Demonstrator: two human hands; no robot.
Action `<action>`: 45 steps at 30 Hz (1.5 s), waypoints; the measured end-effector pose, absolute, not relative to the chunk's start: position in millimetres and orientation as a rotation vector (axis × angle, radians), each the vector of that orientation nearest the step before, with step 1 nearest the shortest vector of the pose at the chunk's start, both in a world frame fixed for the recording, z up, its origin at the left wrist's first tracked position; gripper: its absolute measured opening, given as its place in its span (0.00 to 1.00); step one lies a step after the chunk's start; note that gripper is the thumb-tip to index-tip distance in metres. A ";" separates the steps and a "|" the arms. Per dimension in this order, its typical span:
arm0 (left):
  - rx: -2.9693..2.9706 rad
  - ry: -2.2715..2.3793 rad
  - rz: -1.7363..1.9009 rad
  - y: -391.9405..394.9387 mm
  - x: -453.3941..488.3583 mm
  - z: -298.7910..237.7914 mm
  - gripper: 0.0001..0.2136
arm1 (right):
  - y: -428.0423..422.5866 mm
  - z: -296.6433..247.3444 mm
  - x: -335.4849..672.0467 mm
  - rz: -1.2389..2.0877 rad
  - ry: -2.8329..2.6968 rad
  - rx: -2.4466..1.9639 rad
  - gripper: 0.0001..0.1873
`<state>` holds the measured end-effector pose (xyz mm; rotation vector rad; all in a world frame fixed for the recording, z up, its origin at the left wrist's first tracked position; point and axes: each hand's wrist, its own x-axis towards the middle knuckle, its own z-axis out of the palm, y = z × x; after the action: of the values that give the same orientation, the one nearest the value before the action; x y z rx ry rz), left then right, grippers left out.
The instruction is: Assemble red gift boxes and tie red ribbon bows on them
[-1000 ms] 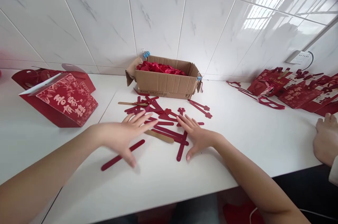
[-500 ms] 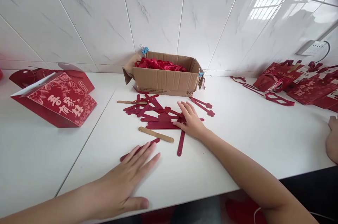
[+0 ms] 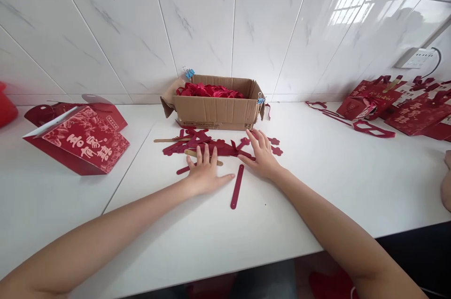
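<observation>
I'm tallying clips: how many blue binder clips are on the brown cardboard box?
2: one blue binder clip at the left end of the brown cardboard box, another clip at its right. Others may be hidden.

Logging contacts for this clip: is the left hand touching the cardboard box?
Apart. The head view shows a gap between the left hand and the cardboard box, with dark red strips lying in it.

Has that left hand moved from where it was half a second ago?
Yes. Judged against the cardboard box, the left hand has moved forward, closer to it, and somewhat to the right.
</observation>
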<state>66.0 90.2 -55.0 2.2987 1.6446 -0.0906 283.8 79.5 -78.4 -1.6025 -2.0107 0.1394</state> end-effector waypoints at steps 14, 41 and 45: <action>2.477 2.044 0.801 81.6 -31.1 -13.8 0.42 | 76.2 -88.9 273.2 -0.033 -1.927 -1.735 0.39; 2.480 0.468 1.396 32.7 -0.6 -5.3 0.17 | 23.6 -31.6 245.8 0.279 -1.928 -0.599 0.18; 2.429 0.480 1.473 27.6 -6.8 -10.5 0.20 | 19.0 -30.6 240.4 0.170 -1.921 -0.496 0.11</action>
<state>-6.8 27.6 -10.5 2.4288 0.4798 1.4731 240.4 19.0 -30.6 -0.4957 -1.9212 0.1700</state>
